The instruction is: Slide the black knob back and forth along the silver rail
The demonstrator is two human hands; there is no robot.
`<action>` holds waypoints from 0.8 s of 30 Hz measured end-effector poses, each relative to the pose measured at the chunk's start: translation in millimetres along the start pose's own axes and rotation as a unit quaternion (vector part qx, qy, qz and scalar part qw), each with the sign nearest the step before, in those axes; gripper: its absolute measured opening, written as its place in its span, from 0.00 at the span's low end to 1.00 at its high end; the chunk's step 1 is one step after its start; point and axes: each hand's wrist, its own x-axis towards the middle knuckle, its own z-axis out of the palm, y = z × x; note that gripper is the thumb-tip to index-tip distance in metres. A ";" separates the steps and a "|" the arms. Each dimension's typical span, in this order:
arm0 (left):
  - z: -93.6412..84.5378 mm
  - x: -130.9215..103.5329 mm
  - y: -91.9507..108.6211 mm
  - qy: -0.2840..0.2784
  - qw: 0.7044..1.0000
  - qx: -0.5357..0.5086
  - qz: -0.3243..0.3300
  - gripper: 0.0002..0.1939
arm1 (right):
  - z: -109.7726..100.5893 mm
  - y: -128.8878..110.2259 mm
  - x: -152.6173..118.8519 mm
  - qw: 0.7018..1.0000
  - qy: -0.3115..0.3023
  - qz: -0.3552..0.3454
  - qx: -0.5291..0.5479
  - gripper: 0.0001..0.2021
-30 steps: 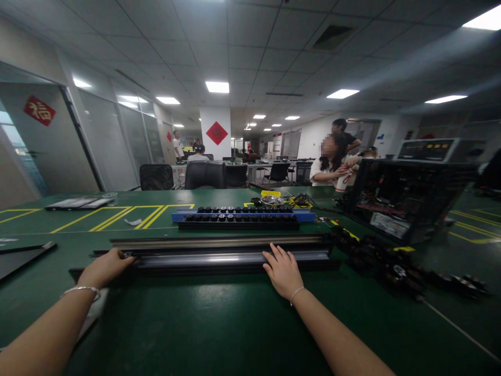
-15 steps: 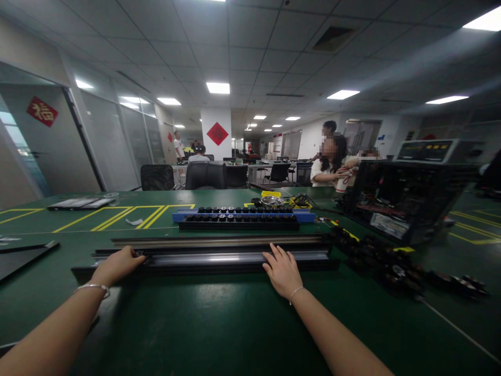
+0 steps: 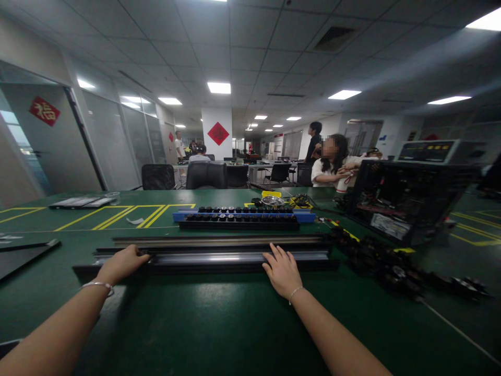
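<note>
A long black metal rail with a shiny grey channel [image 3: 219,258] lies crosswise on the green table. My left hand [image 3: 124,262] is at its left part, thumb and fingers pinched on a small black part [image 3: 151,258], mostly hidden by the fingertips. Its kind I cannot make out. My right hand [image 3: 282,269] rests open toward the rail's right end, fingers spread and touching it. Close behind lies another long dark rail [image 3: 219,241].
Farther back, a blue rail [image 3: 183,215] and a black rail [image 3: 235,225] carry rows of small black parts. A heap of black parts [image 3: 391,266] lies right, before an opened computer case [image 3: 410,198]. A dark panel [image 3: 23,258] lies left. People are beyond the table.
My left hand has slid a little to the right along the rail, still pinched. My right hand has stayed in place.
</note>
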 end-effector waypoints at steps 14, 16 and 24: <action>11.8 -10.9 30.2 0.037 0.999 -0.012 0.027 0.20 | -2.6 -0.5 -0.4 1.000 -0.002 -0.002 0.000 0.22; 13.3 -13.8 36.3 0.039 0.999 -0.012 0.023 0.20 | -3.0 -0.9 -0.3 1.000 -0.006 -0.001 0.001 0.22; 16.3 -23.9 60.0 0.036 0.999 -0.018 0.033 0.20 | -3.2 -0.7 -0.3 1.000 -0.004 -0.002 0.000 0.22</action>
